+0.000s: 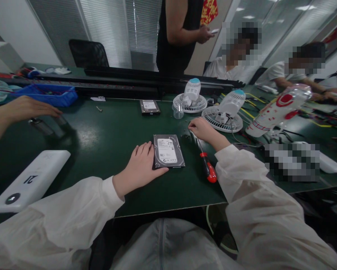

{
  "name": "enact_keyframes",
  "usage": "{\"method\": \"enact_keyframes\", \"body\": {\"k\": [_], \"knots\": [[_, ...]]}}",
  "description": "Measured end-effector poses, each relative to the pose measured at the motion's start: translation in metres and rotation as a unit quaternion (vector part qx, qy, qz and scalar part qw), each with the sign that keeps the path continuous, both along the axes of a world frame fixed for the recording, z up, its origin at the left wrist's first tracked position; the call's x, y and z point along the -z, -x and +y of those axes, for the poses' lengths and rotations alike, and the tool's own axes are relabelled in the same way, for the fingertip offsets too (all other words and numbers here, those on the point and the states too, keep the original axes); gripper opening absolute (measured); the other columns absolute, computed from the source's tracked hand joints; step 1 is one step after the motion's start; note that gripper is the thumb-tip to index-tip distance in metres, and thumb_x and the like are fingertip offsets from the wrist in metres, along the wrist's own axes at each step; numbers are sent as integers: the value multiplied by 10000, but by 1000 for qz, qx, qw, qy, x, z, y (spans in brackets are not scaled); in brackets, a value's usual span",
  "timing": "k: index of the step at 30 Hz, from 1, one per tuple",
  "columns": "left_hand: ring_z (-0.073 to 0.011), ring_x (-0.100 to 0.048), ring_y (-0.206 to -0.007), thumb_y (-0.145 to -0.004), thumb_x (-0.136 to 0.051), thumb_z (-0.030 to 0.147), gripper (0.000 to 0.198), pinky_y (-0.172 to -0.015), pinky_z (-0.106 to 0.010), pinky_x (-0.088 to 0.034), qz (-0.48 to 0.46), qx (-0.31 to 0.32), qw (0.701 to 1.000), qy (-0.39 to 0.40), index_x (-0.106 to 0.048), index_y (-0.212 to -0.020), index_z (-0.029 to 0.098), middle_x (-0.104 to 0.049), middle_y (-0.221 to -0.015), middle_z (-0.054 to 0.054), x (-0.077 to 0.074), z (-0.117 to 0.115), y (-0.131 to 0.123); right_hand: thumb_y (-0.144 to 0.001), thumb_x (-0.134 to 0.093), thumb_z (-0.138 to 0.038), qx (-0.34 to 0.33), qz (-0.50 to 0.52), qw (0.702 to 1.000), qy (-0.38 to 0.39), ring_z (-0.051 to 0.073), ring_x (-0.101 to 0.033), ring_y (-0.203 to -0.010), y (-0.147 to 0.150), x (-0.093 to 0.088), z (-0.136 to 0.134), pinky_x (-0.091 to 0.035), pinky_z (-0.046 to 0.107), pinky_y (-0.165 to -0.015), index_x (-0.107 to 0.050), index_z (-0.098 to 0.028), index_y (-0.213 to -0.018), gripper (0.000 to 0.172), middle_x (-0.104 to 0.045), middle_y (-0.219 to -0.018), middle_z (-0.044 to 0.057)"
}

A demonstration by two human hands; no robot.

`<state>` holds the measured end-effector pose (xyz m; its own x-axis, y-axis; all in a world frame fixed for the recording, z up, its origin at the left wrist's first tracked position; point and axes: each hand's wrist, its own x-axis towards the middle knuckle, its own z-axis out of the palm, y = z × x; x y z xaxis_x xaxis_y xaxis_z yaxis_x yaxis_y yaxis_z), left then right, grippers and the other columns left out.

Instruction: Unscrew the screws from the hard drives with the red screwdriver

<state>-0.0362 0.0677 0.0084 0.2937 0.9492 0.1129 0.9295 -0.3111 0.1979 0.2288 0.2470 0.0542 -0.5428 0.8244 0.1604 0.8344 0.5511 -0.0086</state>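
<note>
A hard drive (168,151) lies flat on the green mat (112,131) in front of me, label up. My left hand (140,165) rests open against its left edge, fingers flat on the mat. My right hand (202,129) sits past the drive's right corner, fingertips pinched down among tiny dark screws (187,135); what they hold is too small to name. A red-handled screwdriver (208,167) lies on the mat under my right wrist.
A second hard drive (149,106) and a small clear cup (178,110) sit farther back. Two white desk fans (224,110) stand right. A white power bank (30,180) lies left. Another person's hand (27,108) reaches in from the left; other people sit behind.
</note>
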Motion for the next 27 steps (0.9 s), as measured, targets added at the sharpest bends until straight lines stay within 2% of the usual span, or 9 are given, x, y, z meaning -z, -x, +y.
{"method": "enact_keyframes", "body": {"k": [8,14,18,21,24,27], "knots": [[-422,-349,-1512,-911,-475,753,951,-1232,-609,-281,0,0,1000,-6,-357,-1553,61,-383,-1625,-261,-1,-1,-1,-841,-572,-110,13,54,998,25,261,-705,-959,5,-13,-13,-524,367,-929,-796,-95,-946,248,-790,-1006,150],[-423,-361,-1506,-915,-476,747,953,-1228,-611,-291,5,4,1000,-12,-362,-1545,42,-398,-1612,-274,0,-2,-1,-829,-631,-135,-17,113,993,28,219,-710,-907,19,-32,-41,-531,324,-860,-786,-127,-945,194,-787,-966,99],[-424,-378,-1496,-914,-508,725,933,-1223,-610,-298,7,5,1000,-22,-381,-1528,35,-415,-1598,-279,-1,-2,-2,-844,-643,-172,-124,177,975,41,195,-681,-833,34,-47,-77,-511,321,-783,-764,-141,-877,129,-760,-889,80],[-423,-382,-1494,-910,-540,700,926,-1224,-605,-298,11,1,1000,-22,-381,-1525,26,-419,-1594,-284,-3,-3,-3,-876,-633,-170,-207,174,961,56,203,-657,-880,48,-51,-107,-495,322,-775,-740,-138,-892,113,-747,-895,88],[-422,-375,-1498,-909,-542,702,933,-1221,-614,-294,3,0,1000,-23,-368,-1531,28,-418,-1593,-287,-3,-3,-3,-884,-610,-110,-256,148,952,80,199,-644,-911,61,-45,-127,-481,307,-781,-726,-140,-892,120,-738,-906,83],[-417,-375,-1500,-905,-539,714,934,-1217,-619,-294,-8,5,1000,-28,-356,-1541,55,-418,-1598,-275,-2,-3,-3,-869,-622,-68,-268,118,951,100,208,-639,-929,69,-35,-133,-482,324,-824,-730,-130,-871,124,-743,-888,83]]}}
